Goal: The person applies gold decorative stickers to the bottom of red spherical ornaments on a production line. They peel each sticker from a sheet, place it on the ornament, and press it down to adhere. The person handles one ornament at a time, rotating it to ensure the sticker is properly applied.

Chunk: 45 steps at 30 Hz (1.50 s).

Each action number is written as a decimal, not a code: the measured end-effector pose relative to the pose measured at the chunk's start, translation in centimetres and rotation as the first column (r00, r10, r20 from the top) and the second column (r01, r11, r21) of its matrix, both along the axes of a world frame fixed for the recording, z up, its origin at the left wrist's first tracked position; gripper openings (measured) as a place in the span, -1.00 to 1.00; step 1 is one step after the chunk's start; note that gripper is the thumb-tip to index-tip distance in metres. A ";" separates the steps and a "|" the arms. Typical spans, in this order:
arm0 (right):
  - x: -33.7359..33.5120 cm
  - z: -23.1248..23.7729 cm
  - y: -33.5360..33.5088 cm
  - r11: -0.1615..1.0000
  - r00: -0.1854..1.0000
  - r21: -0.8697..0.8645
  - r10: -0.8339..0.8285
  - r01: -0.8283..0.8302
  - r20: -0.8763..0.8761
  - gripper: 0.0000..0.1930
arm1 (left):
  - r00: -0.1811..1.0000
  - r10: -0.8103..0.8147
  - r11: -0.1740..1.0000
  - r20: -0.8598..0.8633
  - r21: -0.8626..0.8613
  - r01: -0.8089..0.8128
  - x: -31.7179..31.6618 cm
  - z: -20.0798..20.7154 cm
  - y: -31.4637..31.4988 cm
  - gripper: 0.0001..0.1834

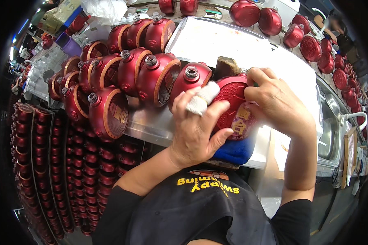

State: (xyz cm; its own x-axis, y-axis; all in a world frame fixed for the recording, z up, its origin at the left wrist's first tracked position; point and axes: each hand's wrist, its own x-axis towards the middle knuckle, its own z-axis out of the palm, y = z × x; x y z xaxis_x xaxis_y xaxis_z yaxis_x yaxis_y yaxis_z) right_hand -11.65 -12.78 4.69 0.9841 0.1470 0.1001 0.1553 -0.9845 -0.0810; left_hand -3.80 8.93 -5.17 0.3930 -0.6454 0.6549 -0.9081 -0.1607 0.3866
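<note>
Between both hands, one round red flask (233, 107), face up, resting on a blue cloth (234, 150). Left hand (195, 130) clasped on its near edge, bandaged fingers (200, 100) across; right hand (274, 102) gripping the far side.

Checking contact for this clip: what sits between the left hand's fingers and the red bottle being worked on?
In the head view, a white cloth wad lies between the left hand and the red bottle.
</note>
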 end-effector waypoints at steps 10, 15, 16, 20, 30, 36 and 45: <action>0.1 -3.1 -0.9 0.966 0.976 0.260 -0.068 0.012 0.209 -0.84 | 0.965 -0.043 0.976 0.260 0.215 -0.015 -1.8 -2.6 0.7 -0.47; 0.1 -4.4 -1.3 0.952 0.956 0.307 -0.098 0.008 0.278 -0.84 | 0.964 -0.047 0.970 0.261 0.243 -0.018 -1.8 -2.9 1.3 -0.49; 0.2 -4.5 -1.3 0.947 0.956 0.320 -0.104 0.011 0.273 -0.82 | 0.964 -0.045 0.972 0.263 0.235 -0.019 -1.9 -2.9 1.3 -0.49; 0.4 -4.8 -1.1 0.934 0.951 0.356 -0.128 0.020 0.283 -0.77 | 0.981 -0.049 0.980 0.189 0.200 0.010 -2.0 -2.8 1.2 -0.48; 0.6 -5.5 -1.3 0.941 0.939 0.338 -0.118 0.002 0.322 -0.81 | 0.987 -0.065 0.984 0.150 0.175 0.038 -2.3 -2.9 1.1 -0.47; -0.8 -5.6 -0.6 0.946 0.766 0.281 -0.302 0.164 0.567 -0.74 | 0.975 -0.061 0.973 0.212 0.233 0.010 -1.8 -1.9 0.5 -0.39; -5.2 -7.9 2.2 0.939 0.902 0.265 -0.299 0.219 0.312 -0.42 | 0.980 -0.051 0.957 0.191 0.290 -0.007 -2.3 -1.3 -0.1 -0.25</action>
State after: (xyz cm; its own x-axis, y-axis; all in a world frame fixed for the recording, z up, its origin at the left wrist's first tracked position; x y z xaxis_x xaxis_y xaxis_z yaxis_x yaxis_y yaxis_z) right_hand -16.80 -10.61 -3.25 0.8825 -0.1731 0.4373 -0.0457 -0.9570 -0.2864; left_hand -6.13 8.80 -6.49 0.2608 -0.8246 0.5019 -0.9654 -0.2183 0.1429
